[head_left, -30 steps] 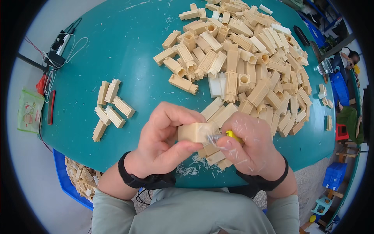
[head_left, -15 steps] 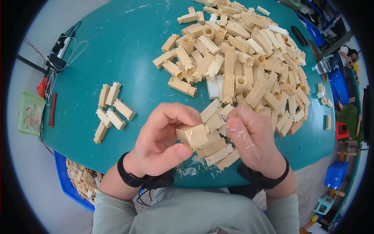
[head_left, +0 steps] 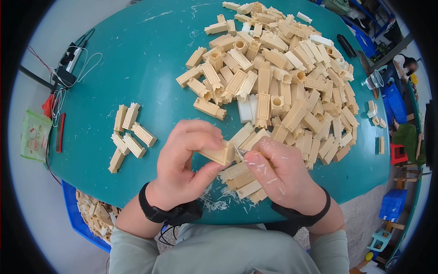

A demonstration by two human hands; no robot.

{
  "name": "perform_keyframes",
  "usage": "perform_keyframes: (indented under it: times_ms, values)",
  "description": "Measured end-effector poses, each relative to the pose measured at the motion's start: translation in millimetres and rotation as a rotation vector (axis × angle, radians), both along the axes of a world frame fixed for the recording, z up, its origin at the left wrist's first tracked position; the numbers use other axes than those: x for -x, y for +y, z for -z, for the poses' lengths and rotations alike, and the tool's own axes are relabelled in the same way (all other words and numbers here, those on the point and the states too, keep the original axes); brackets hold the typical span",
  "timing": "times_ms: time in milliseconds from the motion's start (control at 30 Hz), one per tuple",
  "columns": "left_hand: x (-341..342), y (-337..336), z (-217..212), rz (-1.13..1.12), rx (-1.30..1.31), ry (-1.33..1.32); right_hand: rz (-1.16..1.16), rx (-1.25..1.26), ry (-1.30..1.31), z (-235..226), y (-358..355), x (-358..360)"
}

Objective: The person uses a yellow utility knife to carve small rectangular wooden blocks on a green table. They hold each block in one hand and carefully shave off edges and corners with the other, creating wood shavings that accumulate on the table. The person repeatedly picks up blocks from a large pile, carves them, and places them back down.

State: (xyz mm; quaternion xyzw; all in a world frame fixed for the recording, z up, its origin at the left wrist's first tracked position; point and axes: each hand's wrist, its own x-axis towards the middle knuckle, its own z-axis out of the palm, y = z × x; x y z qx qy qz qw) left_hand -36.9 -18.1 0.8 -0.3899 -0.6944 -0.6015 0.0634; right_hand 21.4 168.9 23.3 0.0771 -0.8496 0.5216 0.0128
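Note:
My left hand is closed round a cream, box-shaped plastic piece, its square end turned to the right. My right hand pinches a small thin blade against that end; most of the tool is hidden in the fingers. Pale shavings stick to the right thumb and the back of that hand. Below the hands, several similar cream pieces lie side by side on the table. Curled shavings are scattered beside them.
A large heap of cream pieces covers the green table at far right. A small group lies left. A blue bin of pieces stands below the left edge. A power strip, clear cup and dark knife-like tool lie around.
The plastic piece has turned in my left hand, its square end now facing right. My right hand has moved slightly left and down, bringing the blade against that end.

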Motion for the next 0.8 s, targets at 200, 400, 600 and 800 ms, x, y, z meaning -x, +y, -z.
perform_keyframes:
  times_ms: [200,400,600,800]
  values:
    - [-0.9,-1.3,-10.2,0.004,0.056,0.172,0.034,-0.032,-0.026,2.4,3.6,6.3]
    - [18.8,-6.7,-3.4,-0.367,0.563,0.141,0.086,0.067,-0.105,-2.7,8.9,7.3]
    - [25.8,-13.3,-2.9,-0.613,0.933,0.39,0.144,0.103,-0.059,-3.4,8.6,7.7]
    - [35.4,8.2,12.3,-0.31,0.842,0.317,0.133,0.095,-0.047,-3.7,9.2,7.8]
